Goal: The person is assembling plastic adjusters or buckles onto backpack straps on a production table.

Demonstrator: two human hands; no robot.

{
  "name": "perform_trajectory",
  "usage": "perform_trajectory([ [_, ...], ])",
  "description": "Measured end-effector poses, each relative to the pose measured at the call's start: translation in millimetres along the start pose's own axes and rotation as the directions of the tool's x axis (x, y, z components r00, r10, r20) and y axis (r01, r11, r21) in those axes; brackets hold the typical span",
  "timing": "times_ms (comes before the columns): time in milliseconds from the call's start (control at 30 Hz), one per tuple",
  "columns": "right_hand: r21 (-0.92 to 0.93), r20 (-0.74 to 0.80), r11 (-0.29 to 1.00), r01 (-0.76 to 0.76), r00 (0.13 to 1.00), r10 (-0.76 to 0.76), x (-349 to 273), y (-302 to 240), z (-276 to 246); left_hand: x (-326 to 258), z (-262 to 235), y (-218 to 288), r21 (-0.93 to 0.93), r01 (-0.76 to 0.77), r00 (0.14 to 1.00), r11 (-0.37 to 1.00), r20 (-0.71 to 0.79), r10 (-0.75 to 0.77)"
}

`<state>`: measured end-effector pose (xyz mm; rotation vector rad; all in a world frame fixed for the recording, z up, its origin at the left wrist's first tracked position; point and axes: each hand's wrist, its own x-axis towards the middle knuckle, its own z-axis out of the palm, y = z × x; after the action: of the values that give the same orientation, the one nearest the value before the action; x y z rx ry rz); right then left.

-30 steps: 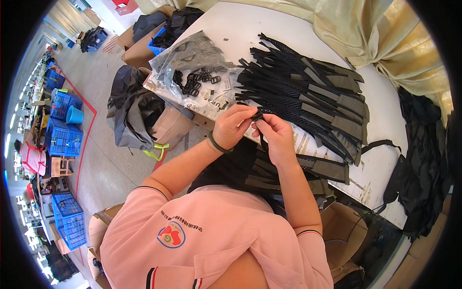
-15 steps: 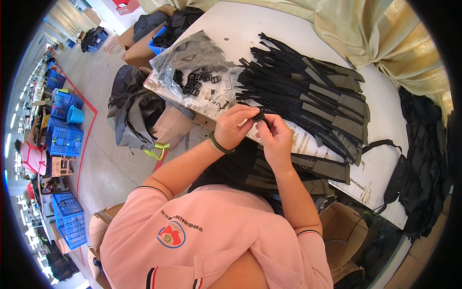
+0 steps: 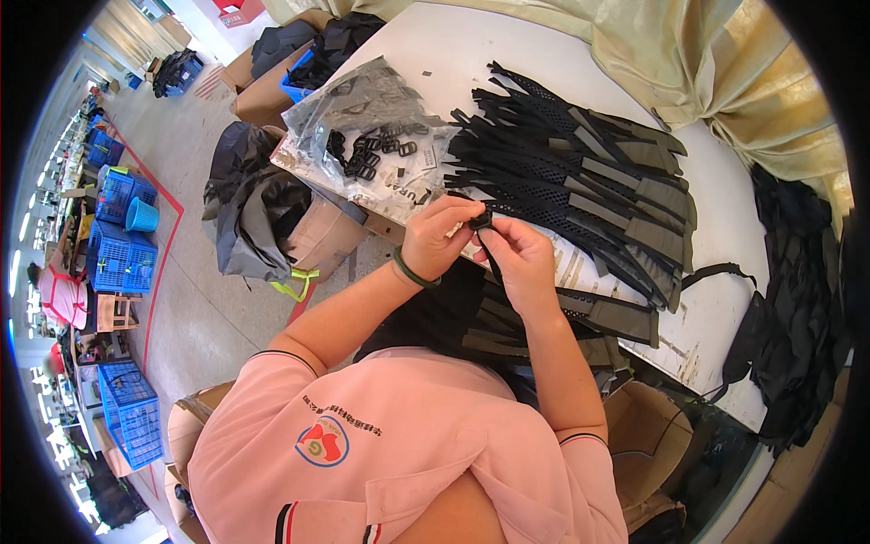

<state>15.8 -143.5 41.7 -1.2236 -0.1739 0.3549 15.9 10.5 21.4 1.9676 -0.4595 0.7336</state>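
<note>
Lettering (image 3: 343, 414), logo (image 3: 322, 442) on pink shirt (image 3: 245, 417); print (image 3: 413, 194) on clear bag (image 3: 337, 111).

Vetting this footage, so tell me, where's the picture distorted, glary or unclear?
Head view: black corners, and the far edge of the white table bows; head view, far left: washed-out glare; head view, centre: the black buckle and strap in the left hand and right hand are too small for detail.
</note>
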Motion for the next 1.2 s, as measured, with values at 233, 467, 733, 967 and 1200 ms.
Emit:
perform_trajectory([
  [233,-0.127,-0.077,0.990,0.060,0.995,-0.070,3,2,1,3,0,-2,0.033,-0.033,0.999,0.999,0.015,0.033],
  [467,-0.167,-0.015,0.974,0.151,0.988,-0.155,4,-3,1,4,1,-1,0.060,-0.055,0.998,0.997,0.027,0.054],
  [733,-0.512,0.051,0.784,0.350,0.924,-0.379,2,0,-12,6,-8,-15,-0.585,0.781,0.454,-0.220,0.773,-0.442],
  [967,-0.653,0.054,0.554,0.516,0.762,-0.646,-5,3,-11,9,5,11,-0.565,0.803,0.538,0.188,0.555,-0.634],
  [1200,-0.010,-0.112,0.999,0.034,0.993,-0.035,-11,5,-14,2,8,4,-0.596,0.739,0.628,0.315,0.439,-0.642],
])
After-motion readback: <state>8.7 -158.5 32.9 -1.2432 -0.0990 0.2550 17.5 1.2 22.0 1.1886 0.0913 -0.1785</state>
